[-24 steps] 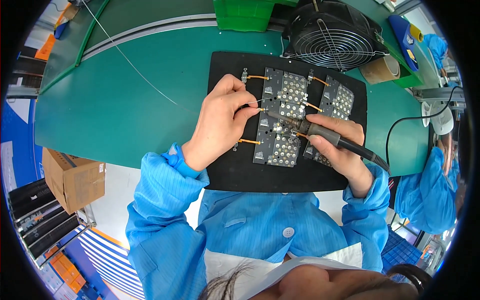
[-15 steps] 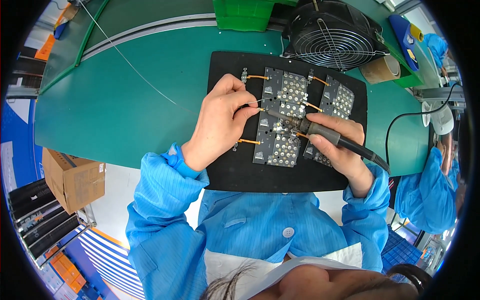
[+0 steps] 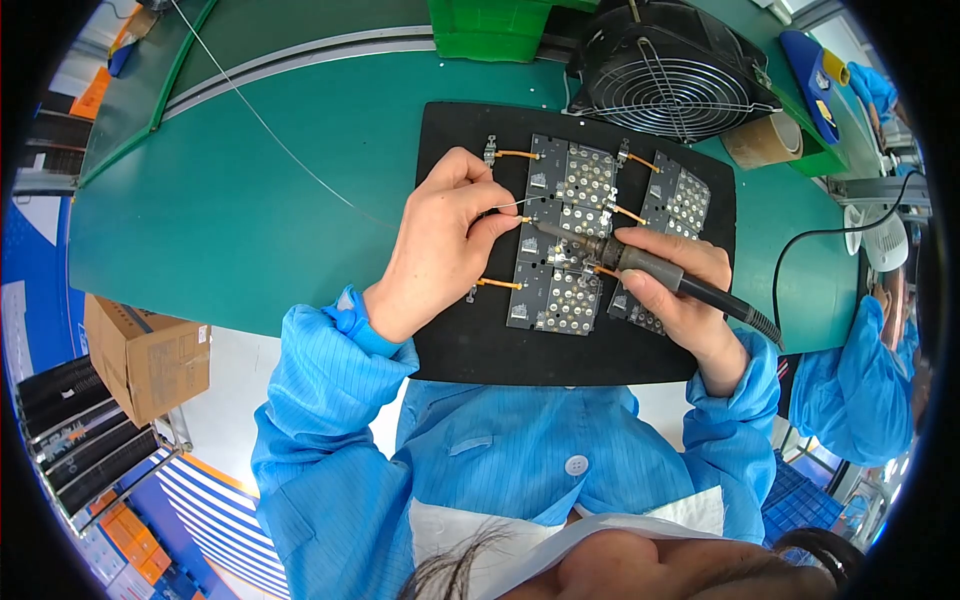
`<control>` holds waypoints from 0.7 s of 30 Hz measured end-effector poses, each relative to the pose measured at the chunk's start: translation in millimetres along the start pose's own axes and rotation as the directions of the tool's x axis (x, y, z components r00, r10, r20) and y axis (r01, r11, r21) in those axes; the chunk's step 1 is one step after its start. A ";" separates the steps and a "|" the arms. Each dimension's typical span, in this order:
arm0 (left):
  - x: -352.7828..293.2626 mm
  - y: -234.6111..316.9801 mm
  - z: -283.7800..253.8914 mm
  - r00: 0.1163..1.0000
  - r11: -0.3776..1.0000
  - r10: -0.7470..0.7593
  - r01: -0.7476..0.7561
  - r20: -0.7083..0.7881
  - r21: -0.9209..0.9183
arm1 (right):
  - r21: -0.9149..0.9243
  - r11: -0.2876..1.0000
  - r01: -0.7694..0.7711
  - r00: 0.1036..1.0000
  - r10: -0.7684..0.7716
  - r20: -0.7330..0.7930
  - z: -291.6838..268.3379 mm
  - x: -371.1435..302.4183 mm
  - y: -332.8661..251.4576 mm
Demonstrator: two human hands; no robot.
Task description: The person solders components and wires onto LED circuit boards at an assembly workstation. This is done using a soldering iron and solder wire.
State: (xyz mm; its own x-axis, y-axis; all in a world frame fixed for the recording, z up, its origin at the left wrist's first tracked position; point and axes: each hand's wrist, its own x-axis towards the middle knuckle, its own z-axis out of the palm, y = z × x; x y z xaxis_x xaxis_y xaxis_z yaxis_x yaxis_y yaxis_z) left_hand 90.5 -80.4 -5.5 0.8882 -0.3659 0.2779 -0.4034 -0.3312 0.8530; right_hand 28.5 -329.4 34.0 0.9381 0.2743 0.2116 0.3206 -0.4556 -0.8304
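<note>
My left hand (image 3: 440, 245) is closed in a pinch on a thin solder wire (image 3: 237, 90), whose free end reaches over a dark circuit board (image 3: 541, 205). A short orange lead at that board's left edge is by the same fingertips; whether they grip it too, I cannot tell. In my right hand (image 3: 695, 280) is a soldering iron (image 3: 655, 268), its tip pointing left and resting at or just above the board edge near the lead. Several boards with round silver pads lie in two columns on a black mat (image 3: 465, 345). Orange leads (image 3: 515, 155) with small metal connectors stick out from them.
A black fan with a wire guard (image 3: 670, 90) stands behind the boards, beside a tape roll (image 3: 765, 142). A green bin (image 3: 487, 30) sits at the back. Black cable (image 3: 790, 245) curves at right, near another person's blue sleeve (image 3: 850, 400). A cardboard box (image 3: 165, 370) is lower left.
</note>
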 end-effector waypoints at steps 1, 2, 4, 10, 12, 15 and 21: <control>-0.1 0.1 -0.2 1.000 1.000 0.000 0.000 -0.001 0.003 | 0.000 1.000 0.000 1.000 0.000 0.000 0.3 0.2 0.2; -0.2 0.4 -0.5 1.000 1.000 0.001 -0.001 0.000 0.003 | -0.007 1.000 0.012 1.000 -0.012 -0.002 0.6 0.4 0.7; 0.3 1.0 -0.9 1.000 1.000 0.005 -0.005 0.001 0.017 | -0.015 1.000 0.023 1.000 -0.023 -0.005 0.4 0.5 0.4; 1.2 1.6 -1.2 1.000 0.999 0.014 -0.014 -0.009 0.032 | 0.025 1.000 0.008 1.000 -0.008 -0.016 -4.9 -0.6 -0.2; 1.7 0.5 -1.2 1.000 0.999 0.013 -0.013 0.004 0.032 | 0.002 0.999 0.037 0.999 -0.037 -0.039 -8.1 -1.4 -1.1; 2.7 3.9 -3.4 1.000 1.000 -0.026 0.026 0.016 0.001 | 0.002 1.000 0.016 0.996 -0.015 -0.093 -18.6 -8.2 -6.6; -5.9 -3.1 -16.0 0.998 0.981 -0.049 0.039 -0.047 -0.192 | -0.016 0.998 -0.054 0.844 0.037 -0.535 -56.7 -51.5 -8.2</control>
State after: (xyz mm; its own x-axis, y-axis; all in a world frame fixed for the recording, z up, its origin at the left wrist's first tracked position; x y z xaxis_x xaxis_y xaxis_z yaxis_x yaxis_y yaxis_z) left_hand 90.0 -63.3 -2.7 0.9162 -0.3079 0.2565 -0.3188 -0.1721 0.9321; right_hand -15.0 -387.8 59.1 0.8738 -0.2385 0.4239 0.2719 -0.4830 -0.8323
